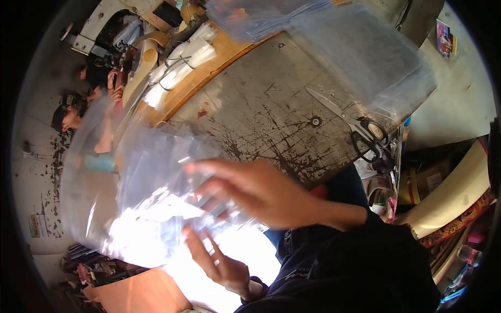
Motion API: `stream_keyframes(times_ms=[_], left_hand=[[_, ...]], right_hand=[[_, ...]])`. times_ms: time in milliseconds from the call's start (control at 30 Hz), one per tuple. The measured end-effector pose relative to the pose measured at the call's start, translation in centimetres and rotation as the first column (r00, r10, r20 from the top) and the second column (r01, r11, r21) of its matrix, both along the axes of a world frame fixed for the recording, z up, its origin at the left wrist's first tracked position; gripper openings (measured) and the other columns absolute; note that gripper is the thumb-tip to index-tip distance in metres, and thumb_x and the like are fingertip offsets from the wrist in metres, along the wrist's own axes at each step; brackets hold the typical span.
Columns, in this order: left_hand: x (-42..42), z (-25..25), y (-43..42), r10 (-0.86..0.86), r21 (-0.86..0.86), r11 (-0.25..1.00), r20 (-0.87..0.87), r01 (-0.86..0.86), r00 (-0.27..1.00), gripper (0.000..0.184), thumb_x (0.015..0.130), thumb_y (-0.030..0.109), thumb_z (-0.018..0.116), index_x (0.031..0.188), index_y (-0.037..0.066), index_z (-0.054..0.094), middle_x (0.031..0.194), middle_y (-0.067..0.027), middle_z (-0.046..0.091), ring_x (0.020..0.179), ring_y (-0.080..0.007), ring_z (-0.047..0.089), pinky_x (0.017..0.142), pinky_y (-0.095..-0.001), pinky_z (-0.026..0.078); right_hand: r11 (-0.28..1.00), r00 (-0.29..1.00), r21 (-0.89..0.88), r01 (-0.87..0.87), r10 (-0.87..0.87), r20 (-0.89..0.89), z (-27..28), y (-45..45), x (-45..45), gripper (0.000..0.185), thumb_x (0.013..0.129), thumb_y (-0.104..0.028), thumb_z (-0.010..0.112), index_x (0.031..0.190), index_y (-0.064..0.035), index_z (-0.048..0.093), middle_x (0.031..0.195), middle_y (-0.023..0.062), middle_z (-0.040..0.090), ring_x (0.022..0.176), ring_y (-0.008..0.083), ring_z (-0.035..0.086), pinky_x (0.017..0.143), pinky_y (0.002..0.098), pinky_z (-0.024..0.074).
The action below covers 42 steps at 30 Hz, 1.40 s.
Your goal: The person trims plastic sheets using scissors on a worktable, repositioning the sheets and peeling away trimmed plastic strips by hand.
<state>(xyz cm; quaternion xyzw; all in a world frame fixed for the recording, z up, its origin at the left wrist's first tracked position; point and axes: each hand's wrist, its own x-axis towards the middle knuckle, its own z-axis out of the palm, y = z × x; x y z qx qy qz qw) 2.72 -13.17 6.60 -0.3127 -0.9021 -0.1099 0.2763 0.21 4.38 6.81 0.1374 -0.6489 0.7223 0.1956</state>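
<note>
The worktop (245, 88) here is all scratches, scissors (343, 114) lying on it near a plastic stack (360, 57). In the head view, clear plastic sheets (151, 167) fan out before the person: right hand (261, 190) blurred over them, fingers apart, left hand (224, 268) below, fingers half bent; whether either grips, I can't tell

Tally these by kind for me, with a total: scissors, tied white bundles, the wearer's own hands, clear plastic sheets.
Scissors: 1 pair
Tied white bundle: 1
Wearer's right hand and left hand: 2
Clear plastic sheets: overlapping, cannot be counted
Total, sheets left out: 4
</note>
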Motion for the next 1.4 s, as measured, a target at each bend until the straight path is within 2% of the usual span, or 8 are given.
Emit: stream_keyframes(times_ms=[100,200,300,433,633,833,1000,1400], left_hand=[[0.3,-2.5,3.1,-0.156,-0.165,0.959,0.373,0.231,0.915,0.053,0.071,-0.008,0.044,0.123,-0.005,0.047,0.132,-0.0265,0.041,0.124,-0.0401,0.039,0.098,-0.0495,0.034],[0.5,-3.0,4.9,-0.151,-0.285,0.885,0.569,0.367,0.808,0.065,0.075,0.036,0.066,0.123,-0.004,0.046,0.135,-0.0247,0.036,0.127,-0.0375,0.035,0.099,-0.0496,0.031],[0.5,-2.8,6.0,-0.241,-0.117,0.912,0.622,0.393,0.745,0.082,0.071,0.051,0.065,0.131,0.002,0.040,0.140,-0.0210,0.031,0.129,-0.0382,0.030,0.102,-0.0522,0.026],[0.0,-4.8,9.3,-0.399,0.058,0.889,0.586,0.455,0.705,0.068,0.074,0.041,0.066,0.122,-0.004,0.048,0.135,-0.0237,0.037,0.128,-0.0350,0.034,0.101,-0.0485,0.030],[0.1,-7.9,10.3,-0.464,0.277,0.886,0.504,0.373,0.729,0.076,0.066,0.026,0.075,0.127,-0.004,0.042,0.134,-0.0211,0.039,0.127,-0.0367,0.036,0.095,-0.0522,0.037],[0.0,-8.0,10.2,-0.479,0.339,0.874,0.471,0.350,0.741,0.076,0.064,0.024,0.077,0.126,-0.005,0.043,0.131,-0.0229,0.042,0.124,-0.0355,0.041,0.096,-0.0520,0.038],[0.0,-8.1,10.1,-0.481,0.372,0.866,0.441,0.334,0.757,0.072,0.063,0.025,0.077,0.124,-0.001,0.048,0.130,-0.0211,0.043,0.123,-0.0336,0.043,0.097,-0.0521,0.036],[0.3,-8.6,10.0,-0.478,0.383,0.862,0.395,0.332,0.785,0.056,0.063,0.027,0.076,0.113,0.008,0.059,0.126,-0.0138,0.048,0.119,-0.0272,0.047,0.102,-0.0498,0.028]], right_hand=[[0.780,0.842,0.497,0.380,-0.515,0.164,-4.3,5.0,4.6,0.027,0.093,-0.013,0.046,0.114,0.0009,0.054,0.096,0.0127,0.062,0.080,0.0166,0.063,0.067,0.0250,0.0495],[0.773,0.752,0.472,0.424,-0.590,0.292,-5.2,5.9,9.1,0.024,0.088,-0.002,0.051,0.110,0.0023,0.057,0.102,0.0117,0.058,0.088,0.0148,0.058,0.074,0.0259,0.0476],[0.840,0.637,0.276,0.468,-0.536,0.554,-5.2,4.9,11.5,0.028,0.083,0.006,0.054,0.111,0.0016,0.056,0.100,0.0090,0.056,0.091,0.0139,0.055,0.077,0.0260,0.0468],[0.814,0.639,0.314,0.489,-0.579,0.506,-5.9,3.5,11.7,0.031,0.080,0.005,0.058,0.110,-0.0012,0.057,0.094,0.0104,0.059,0.083,0.0157,0.060,0.072,0.0262,0.0498],[0.808,0.577,0.374,0.455,-0.588,0.567,-5.5,3.8,10.7,0.030,0.077,0.001,0.064,0.106,-0.0012,0.058,0.089,0.0078,0.060,0.079,0.0127,0.061,0.068,0.0246,0.0490],[0.802,0.489,0.481,0.352,-0.597,0.636,-4.4,4.2,9.6,0.020,0.075,-0.006,0.070,0.093,-0.0004,0.064,0.074,0.0059,0.063,0.064,0.0110,0.061,0.062,0.0221,0.0469],[0.849,0.416,0.297,0.438,-0.484,0.769,-4.2,4.6,9.6,0.013,0.082,-0.009,0.062,0.089,0.0018,0.065,0.069,0.0052,0.063,0.061,0.0078,0.058,0.057,0.0217,0.0456],[0.871,0.517,0.207,0.445,-0.439,0.735,-4.8,4.9,9.8,0.012,0.086,-0.007,0.058,0.088,0.0023,0.065,0.066,0.0040,0.060,0.059,0.0075,0.056,0.057,0.0208,0.0444]])
